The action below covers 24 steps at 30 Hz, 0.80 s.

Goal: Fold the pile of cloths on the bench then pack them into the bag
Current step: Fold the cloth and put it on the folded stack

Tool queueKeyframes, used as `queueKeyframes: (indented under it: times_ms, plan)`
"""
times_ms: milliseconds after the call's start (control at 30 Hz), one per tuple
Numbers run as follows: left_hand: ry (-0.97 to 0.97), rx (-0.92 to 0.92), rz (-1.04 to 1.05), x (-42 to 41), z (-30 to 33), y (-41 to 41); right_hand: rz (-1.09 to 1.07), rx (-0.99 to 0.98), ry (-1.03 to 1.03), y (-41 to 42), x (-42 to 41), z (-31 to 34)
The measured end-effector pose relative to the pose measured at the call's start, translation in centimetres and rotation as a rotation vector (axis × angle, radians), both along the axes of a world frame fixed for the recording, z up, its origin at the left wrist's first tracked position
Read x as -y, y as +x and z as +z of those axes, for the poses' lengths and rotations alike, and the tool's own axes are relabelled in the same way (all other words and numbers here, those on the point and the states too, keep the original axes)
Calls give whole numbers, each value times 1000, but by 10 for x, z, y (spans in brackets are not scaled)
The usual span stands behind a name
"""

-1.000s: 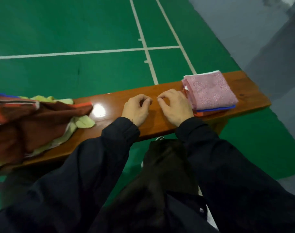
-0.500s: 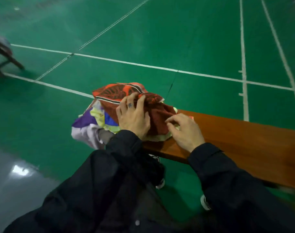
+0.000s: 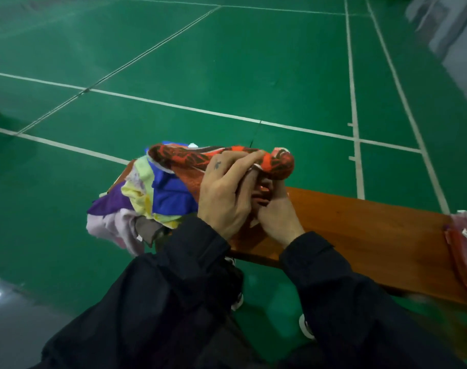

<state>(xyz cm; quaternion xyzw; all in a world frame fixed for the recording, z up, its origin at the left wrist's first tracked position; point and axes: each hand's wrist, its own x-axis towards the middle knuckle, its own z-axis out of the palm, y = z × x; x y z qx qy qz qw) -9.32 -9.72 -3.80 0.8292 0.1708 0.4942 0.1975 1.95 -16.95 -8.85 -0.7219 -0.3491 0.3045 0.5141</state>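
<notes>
A pile of unfolded cloths (image 3: pixel 144 198) in purple, blue, yellow and pale pink lies on the left end of the wooden bench (image 3: pixel 360 230). Above it an orange-and-brown patterned cloth (image 3: pixel 184 158) is lifted off the pile. My left hand (image 3: pixel 227 193) grips this cloth from above, fingers curled round its edge. Just to the right and lower, my right hand (image 3: pixel 277 217) pinches the same cloth from beneath. A stack of folded cloths (image 3: pixel 466 241), pink on top with orange under it, sits at the bench's right end, cut off by the frame. No bag is in view.
Green court floor (image 3: pixel 227 75) with white lines lies beyond the bench. The bench's middle stretch shows bare wood. My dark sleeves and the white toes of my shoes (image 3: pixel 305 326) fill the bottom. A grey floor strip (image 3: pixel 11 328) is at lower left.
My view swung left from the folded stack to the unfolded pile. Both hands moved onto the orange-and-brown cloth, took hold of it and raised it off the pile.
</notes>
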Motion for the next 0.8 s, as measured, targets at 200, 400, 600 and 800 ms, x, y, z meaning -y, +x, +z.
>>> queueKeyframes:
  times_ms: [200, 400, 600, 800]
  plan:
    - [-529, 220, -433, 52, 55, 38, -96, -138, 214, 0, 47, 66]
    - [-1444, 377, -524, 41, 65, 89, -219, -74, 431, 75, 100, 78]
    - [-1067, -192, -823, 102, 4, 98, -690, -247, 543, 92, 118, 100]
    - [-1283, 20, -640, 106, 4, 126, -502, -547, 580, 95, 130, 120]
